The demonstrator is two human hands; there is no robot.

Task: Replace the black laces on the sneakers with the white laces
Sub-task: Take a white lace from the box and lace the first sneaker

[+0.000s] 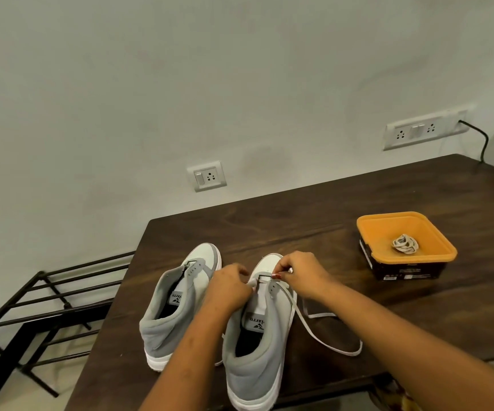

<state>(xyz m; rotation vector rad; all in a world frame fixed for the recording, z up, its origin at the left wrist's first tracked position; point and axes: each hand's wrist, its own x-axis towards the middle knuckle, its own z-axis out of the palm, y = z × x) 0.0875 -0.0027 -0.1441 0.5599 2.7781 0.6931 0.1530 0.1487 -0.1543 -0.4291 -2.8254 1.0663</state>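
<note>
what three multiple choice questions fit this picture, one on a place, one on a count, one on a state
1. Where is the orange container?
A) on the table, right of the sneakers
B) on a chair
C) between the sneakers

2. How many sneakers stand on the table?
A) one
B) two
C) three

3. What state is the left sneaker in?
A) laced in black
B) fully laced in white
C) no lace

1 A: it sits on the wood to the right of both shoes.
2 B: a grey-and-white pair stands side by side.
3 C: its eyelets are bare, while the left hand and right hand pinch the white lace at the other shoe.
</note>
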